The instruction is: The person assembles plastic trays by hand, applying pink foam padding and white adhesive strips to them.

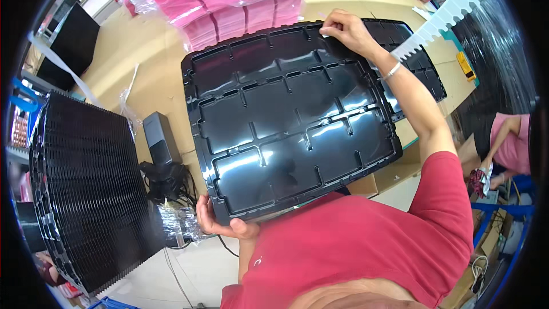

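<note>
A wide, shallow black plastic tray [286, 111] with moulded compartments lies tilted in front of my body, its near edge close to my red shirt. My left hand [226, 223] grips its near left corner, thumb on top and fingers wrapped round the outer edge. At the far right rim, my right hand [350, 33] is closed, with thumb and fingers pinched together. A small white bit shows at those fingertips, too small to name. Part of another black tray [400, 37] is visible behind, under my right forearm.
Pink foam stacks [229, 0] in clear film stand at the back of the cardboard-covered table [114, 74]. A tall stack of black trays [91, 177] rises at left, beside a dark box-shaped device [162, 137] and cables. A yellow tool [465, 66] lies right; another person [509, 143] is beyond.
</note>
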Demonstrator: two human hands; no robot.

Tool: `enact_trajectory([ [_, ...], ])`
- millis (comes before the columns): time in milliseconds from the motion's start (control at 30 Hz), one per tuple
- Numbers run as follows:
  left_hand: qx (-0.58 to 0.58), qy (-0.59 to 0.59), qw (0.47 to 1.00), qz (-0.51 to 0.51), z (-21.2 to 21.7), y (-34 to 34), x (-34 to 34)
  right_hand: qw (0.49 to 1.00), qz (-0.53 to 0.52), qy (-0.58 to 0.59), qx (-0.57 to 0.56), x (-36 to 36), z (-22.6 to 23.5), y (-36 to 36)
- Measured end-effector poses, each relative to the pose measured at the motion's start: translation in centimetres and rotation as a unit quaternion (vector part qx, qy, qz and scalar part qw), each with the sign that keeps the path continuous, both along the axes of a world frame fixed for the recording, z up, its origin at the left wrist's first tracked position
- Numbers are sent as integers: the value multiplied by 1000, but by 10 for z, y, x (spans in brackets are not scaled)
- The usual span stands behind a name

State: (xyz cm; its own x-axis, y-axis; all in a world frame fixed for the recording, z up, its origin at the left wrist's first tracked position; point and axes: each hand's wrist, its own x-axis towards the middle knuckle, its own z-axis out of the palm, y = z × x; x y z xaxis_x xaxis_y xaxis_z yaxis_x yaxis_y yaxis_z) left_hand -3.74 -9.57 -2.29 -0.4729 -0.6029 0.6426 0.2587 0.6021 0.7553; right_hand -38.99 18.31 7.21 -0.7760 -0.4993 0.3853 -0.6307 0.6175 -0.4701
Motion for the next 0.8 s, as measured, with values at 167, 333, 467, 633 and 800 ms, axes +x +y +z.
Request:
enact_trajectory([
  [167, 2, -10, 1000, 12, 1, 3, 8, 997, -10, 1, -75, 24, 12, 12],
  [333, 24, -9, 1000, 6, 3, 3, 10, 994, -17, -9, -106, 23, -3, 5],
  [467, 1, -40, 999, -1, 8, -1, 9, 954, -79, -101, -270, 33, 1, 25],
  [633, -54, -36, 997, 27, 14, 3, -7, 927, -162, -125, -313, 62, 7, 62],
  [800, -88, -61, 994, -4, -12, -26, 15, 966, 66, -58, -244, -4, -25, 1],
])
